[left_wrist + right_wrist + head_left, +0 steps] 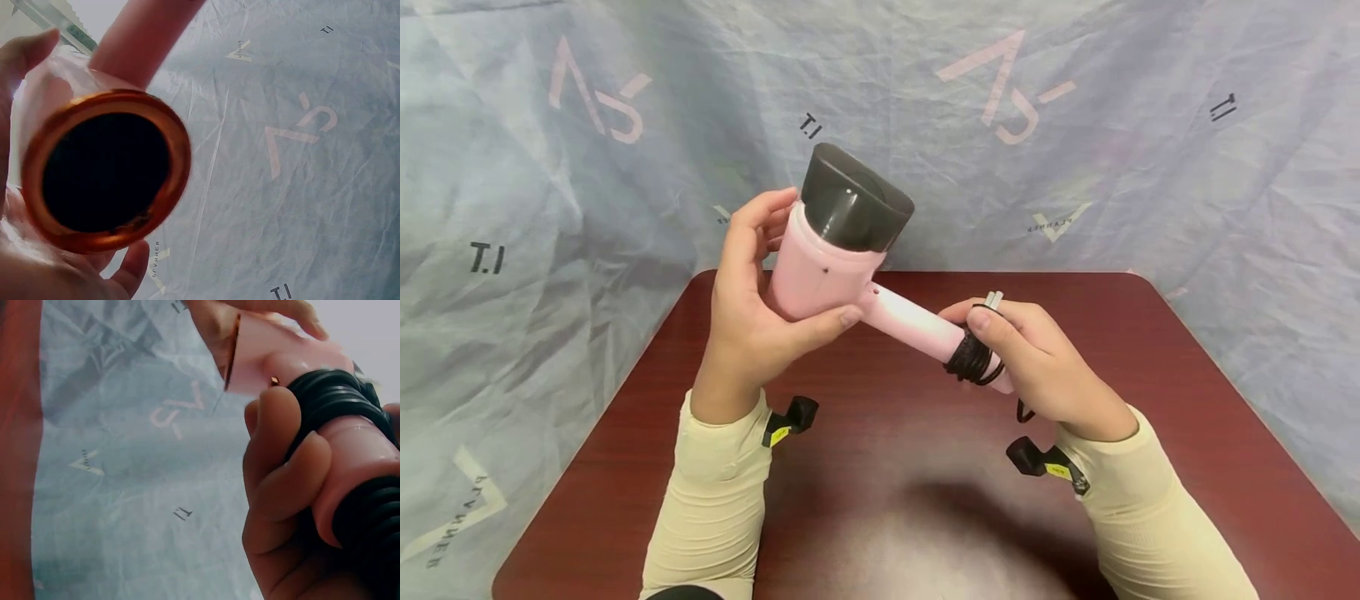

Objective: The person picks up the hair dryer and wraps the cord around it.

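Note:
A pink hair dryer with a dark flat nozzle is held up above the table, nozzle pointing up and away. My left hand grips its barrel, thumb across the near side. In the left wrist view the round rear end shows a copper-coloured rim around a dark centre. My right hand grips the lower end of the handle. Black cord is wound round the handle there, and the plug's metal prongs stick up by the right thumb.
The dark red table lies below both hands. A grey printed cloth hangs behind it and at both sides. Small black devices are strapped at the wrists over cream sleeves.

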`<state>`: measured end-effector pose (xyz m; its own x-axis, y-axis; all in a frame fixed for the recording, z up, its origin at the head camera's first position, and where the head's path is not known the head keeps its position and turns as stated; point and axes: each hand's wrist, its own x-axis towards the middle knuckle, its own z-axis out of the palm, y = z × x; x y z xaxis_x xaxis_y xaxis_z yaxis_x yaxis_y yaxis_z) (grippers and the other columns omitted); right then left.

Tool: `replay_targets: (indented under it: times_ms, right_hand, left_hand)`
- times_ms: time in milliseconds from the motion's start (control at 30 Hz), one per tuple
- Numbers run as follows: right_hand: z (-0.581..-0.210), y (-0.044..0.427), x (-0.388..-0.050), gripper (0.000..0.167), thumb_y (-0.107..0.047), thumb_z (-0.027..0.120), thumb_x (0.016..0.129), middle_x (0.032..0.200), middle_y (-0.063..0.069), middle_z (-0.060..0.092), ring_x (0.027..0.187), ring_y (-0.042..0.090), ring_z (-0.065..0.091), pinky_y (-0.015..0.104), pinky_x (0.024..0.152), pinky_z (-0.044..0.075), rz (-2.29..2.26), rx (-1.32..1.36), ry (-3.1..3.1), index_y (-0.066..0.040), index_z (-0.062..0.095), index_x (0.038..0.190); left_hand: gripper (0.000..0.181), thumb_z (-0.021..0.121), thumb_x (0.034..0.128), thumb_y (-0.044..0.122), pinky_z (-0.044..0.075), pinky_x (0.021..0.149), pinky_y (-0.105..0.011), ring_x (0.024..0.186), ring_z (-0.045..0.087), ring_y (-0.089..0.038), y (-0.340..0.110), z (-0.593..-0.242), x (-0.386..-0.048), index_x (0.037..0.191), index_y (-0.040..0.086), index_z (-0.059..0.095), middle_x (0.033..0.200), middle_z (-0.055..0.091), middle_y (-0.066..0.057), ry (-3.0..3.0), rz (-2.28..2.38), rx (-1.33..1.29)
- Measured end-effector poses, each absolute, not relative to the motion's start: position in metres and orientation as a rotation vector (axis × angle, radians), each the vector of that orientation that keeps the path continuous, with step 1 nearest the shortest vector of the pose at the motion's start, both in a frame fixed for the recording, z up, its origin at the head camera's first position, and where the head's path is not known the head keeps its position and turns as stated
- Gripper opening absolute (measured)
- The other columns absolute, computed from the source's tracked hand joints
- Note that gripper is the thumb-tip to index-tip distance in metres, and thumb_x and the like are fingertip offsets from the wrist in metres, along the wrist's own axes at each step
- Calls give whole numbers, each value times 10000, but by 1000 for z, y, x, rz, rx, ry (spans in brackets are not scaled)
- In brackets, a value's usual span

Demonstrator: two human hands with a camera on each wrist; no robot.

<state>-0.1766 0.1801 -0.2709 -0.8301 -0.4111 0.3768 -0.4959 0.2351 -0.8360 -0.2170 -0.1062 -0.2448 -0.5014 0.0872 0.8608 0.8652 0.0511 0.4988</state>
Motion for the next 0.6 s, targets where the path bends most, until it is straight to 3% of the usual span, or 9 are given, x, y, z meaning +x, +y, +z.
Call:
replay_targets:
  times_ms: [133, 267, 600]
  right_hand:
    - [-273, 187, -182, 430, -348, 363, 1129, 710, 126, 691, 525, 236, 596, 349, 397, 449, 1753, 778, -2380, -100, 711, 1171]
    - [-279, 199, -190, 527, -429, 340, 1125, 735, 148, 721, 527, 239, 637, 348, 406, 490, 1818, 613, -2323, -47, 700, 1173]
    - [-296, 223, -210, 533, -438, 382, 1117, 892, 50, 785, 550, 211, 690, 322, 434, 522, 1834, 431, -2225, -11, 693, 1186]
  left_hand:
    - [931, 932, 624, 182, 420, 1057, -396, 1253, 584, -257, -107, -248, -224, 1437, 27, 506, 1329, 625, -103, -1712, -1444, -933]
    - [909, 932, 658, 205, 419, 1068, -403, 1262, 596, -245, -107, -251, -227, 1438, 26, 501, 1336, 620, -137, -1742, -1396, -938]
    - [794, 873, 747, 229, 435, 1032, -449, 1236, 594, -283, -109, -254, -230, 1430, 38, 514, 1326, 617, -132, -1786, -1344, -958]
